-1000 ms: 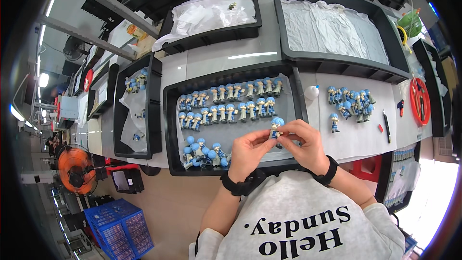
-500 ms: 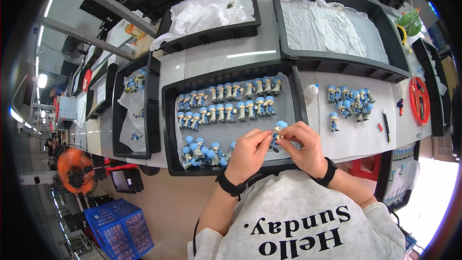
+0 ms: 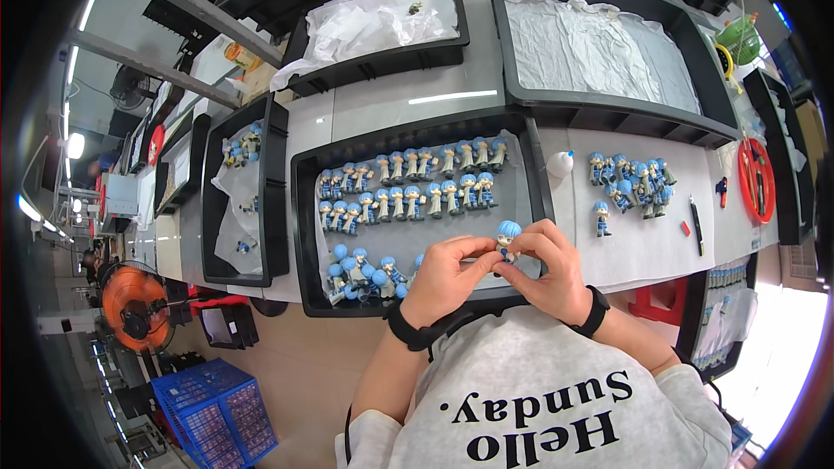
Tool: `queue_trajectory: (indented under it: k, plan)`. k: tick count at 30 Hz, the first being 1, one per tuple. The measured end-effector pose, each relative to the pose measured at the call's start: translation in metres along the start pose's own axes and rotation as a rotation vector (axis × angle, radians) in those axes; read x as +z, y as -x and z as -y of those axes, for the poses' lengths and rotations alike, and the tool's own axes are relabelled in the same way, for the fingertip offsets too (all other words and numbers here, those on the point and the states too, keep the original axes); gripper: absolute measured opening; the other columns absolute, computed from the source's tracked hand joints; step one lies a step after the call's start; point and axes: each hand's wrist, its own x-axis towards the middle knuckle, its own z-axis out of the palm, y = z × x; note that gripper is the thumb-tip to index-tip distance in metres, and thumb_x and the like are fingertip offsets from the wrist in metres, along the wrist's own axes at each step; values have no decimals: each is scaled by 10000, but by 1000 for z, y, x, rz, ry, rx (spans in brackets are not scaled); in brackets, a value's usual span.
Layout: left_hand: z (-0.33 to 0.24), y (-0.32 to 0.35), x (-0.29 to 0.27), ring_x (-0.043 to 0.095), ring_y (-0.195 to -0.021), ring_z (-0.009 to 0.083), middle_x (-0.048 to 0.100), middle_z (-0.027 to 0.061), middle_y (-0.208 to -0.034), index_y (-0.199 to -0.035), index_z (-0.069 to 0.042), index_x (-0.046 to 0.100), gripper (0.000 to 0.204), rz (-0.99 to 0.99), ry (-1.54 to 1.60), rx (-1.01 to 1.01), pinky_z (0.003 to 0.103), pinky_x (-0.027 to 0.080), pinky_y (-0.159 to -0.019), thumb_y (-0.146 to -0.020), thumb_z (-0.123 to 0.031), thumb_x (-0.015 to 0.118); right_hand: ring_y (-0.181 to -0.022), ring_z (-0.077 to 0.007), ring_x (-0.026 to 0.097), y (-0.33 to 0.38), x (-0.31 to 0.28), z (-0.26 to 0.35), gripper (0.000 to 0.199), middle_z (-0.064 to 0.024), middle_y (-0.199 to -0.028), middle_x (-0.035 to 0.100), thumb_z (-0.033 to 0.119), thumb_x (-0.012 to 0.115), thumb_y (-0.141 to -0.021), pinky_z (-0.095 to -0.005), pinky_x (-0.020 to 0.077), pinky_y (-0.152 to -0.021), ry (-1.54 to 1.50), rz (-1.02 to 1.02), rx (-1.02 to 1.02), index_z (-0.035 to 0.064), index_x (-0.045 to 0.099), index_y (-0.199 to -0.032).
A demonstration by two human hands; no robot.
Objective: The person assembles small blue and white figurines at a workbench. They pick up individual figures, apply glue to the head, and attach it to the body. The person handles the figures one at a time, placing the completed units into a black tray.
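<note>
Both my hands meet over the near right corner of a black tray [image 3: 304, 234]. Between their fingertips is a small blue-haired figurine [image 3: 508, 231], held upright. My left hand [image 3: 447, 276] pinches it from the left, thumb and forefinger closed at its body. From the other side my right hand [image 3: 556, 271] closes its thumb and fingers on the same figurine. Its lower part is hidden by the fingers. Inside the tray, figurines of the same kind [image 3: 400, 202] lie in rows, and a loose heap of them [image 3: 358, 269] fills the near left part.
On the white sheet to the right stand a cluster of figurines [image 3: 643, 181], a white squeeze bottle [image 3: 560, 163], and a black pen [image 3: 697, 224]. Larger lined trays [image 3: 608, 107] border the far side. A narrow black tray [image 3: 276, 200] sits at the left, with an orange fan [image 3: 130, 304] beyond.
The figurine has turned to stand more upright between my fingers, its head slightly higher and facing me more. My left hand has shifted a little right, closer to the right one.
</note>
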Motion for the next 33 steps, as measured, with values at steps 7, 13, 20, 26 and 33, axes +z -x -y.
queue_trajectory:
  k: [7, 13, 20, 26, 33]
  plan:
    - [-1, 4, 4, 584, -862, 135, 605, 85, -945, -1055, 67, 596, 247, 6, 176, 67, 233, 484, -754, -816, 5, 604, -827, -192, 605, -3, -1, -1, 222, -85, -908, 524, -59, 653, -735, -281, 554, -747, -232, -2, 171, -8, 574, -935]
    - [8, 4, 6, 590, -813, 127, 603, 85, -886, -1061, 39, 601, 241, -46, 0, 145, 236, 481, -696, -825, -13, 600, -819, -186, 607, 0, 1, -1, 207, -84, -900, 530, -58, 647, -745, -273, 554, -736, -205, 11, 159, -10, 574, -933]
    - [5, 6, 2, 590, -719, 147, 614, 106, -851, -1047, 43, 594, 213, -62, -300, 183, 244, 469, -629, -852, -33, 557, -785, -191, 612, 4, 7, 2, 189, -88, -879, 532, -61, 650, -740, -265, 556, -702, -89, -60, 107, -10, 569, -903]
    - [-3, 10, 10, 574, -767, 104, 604, 79, -854, -1062, 40, 599, 249, -64, -41, 205, 207, 451, -643, -815, 9, 592, -768, -189, 611, 3, 7, 1, 192, -90, -881, 532, -66, 646, -740, -265, 556, -681, -115, -67, 107, -5, 568, -904]
    - [-1, 6, 3, 517, -638, 125, 569, 84, -788, -1082, 21, 587, 265, -24, -311, 284, 232, 399, -561, -818, -1, 587, -734, -182, 597, 6, 10, -1, 206, -92, -868, 518, -65, 644, -741, -265, 551, -664, -27, -91, 65, -6, 550, -915]
